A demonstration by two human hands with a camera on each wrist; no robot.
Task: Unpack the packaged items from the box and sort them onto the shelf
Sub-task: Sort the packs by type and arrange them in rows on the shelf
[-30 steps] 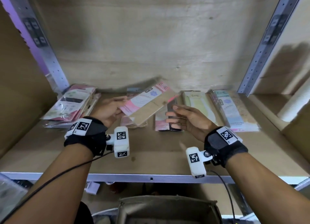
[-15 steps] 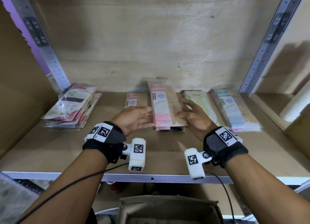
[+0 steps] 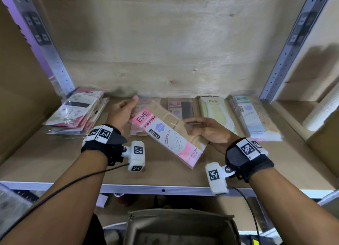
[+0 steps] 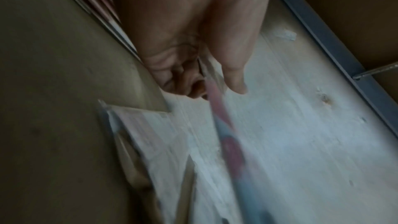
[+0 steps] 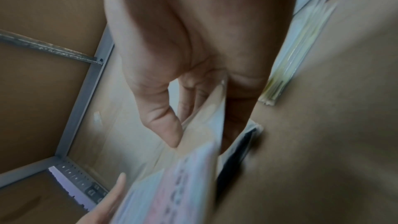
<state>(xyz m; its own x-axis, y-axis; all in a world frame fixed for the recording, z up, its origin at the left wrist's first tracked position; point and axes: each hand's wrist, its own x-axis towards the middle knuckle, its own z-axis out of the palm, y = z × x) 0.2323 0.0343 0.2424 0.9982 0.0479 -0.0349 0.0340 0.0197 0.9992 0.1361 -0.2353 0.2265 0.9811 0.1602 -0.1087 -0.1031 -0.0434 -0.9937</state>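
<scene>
Both hands are up at the shelf, holding one pink pack between them above the board. The pack reads "ENE STOCKING" and lies slanted, its pink top end up and left, its lower end down toward the shelf's front edge.

The left hand has the top end. In the left wrist view its thumb and fingers close on the pack's thin edge, pinching it. The right hand takes the pack's right side, about the middle. In the right wrist view the thumb presses the face while the other fingers sit behind the pack, so it too is a pinch.

On the shelf behind the pack lie other packs in a row. One pinkish pack sits just under the held one, mostly hidden. Next to it is a pack with a dark panel, then a yellow pack, then a blue pack near the right upright. At the far left a stack of pink and white packs leans beside the left upright.

Below the shelf's front rail, the open box stands between the person's forearms. I cannot tell what is in it.
</scene>
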